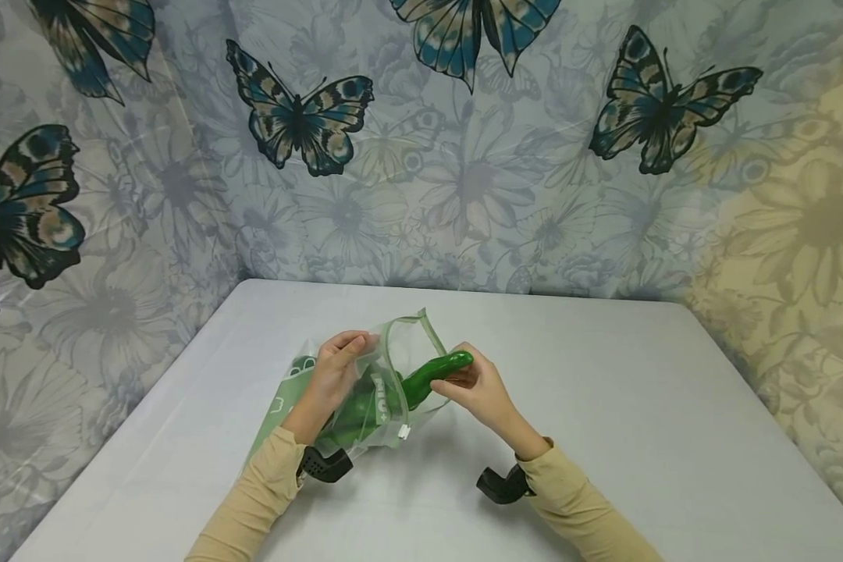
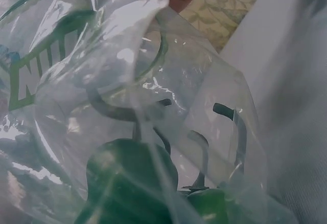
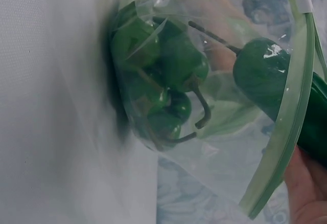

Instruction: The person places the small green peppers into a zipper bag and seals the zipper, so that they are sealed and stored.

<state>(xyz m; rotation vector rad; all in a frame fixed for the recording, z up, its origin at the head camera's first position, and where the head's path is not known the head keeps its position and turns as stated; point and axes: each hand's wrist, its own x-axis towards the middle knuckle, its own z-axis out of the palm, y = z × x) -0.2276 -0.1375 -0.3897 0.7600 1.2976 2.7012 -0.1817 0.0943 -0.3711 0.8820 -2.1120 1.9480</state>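
Note:
A clear zip bag (image 1: 371, 394) with green print and a green zip edge lies tilted on the table, its mouth open toward the right. My left hand (image 1: 333, 375) pinches the bag's upper side near the mouth. In my right hand (image 1: 479, 390) is a long green pepper (image 1: 435, 373), gripped near its tip; its stem end is inside the bag mouth. Several more green peppers (image 3: 179, 63) with curved stems lie in the bag, seen through the plastic in the right wrist view. A white zip slider (image 3: 302, 0) sits on the bag's edge.
The white table (image 1: 604, 406) spreads around the bag. Behind and at the sides hangs a butterfly-print cloth (image 1: 478, 172). Black wrist-worn devices (image 1: 503, 485) sit at both sleeve cuffs.

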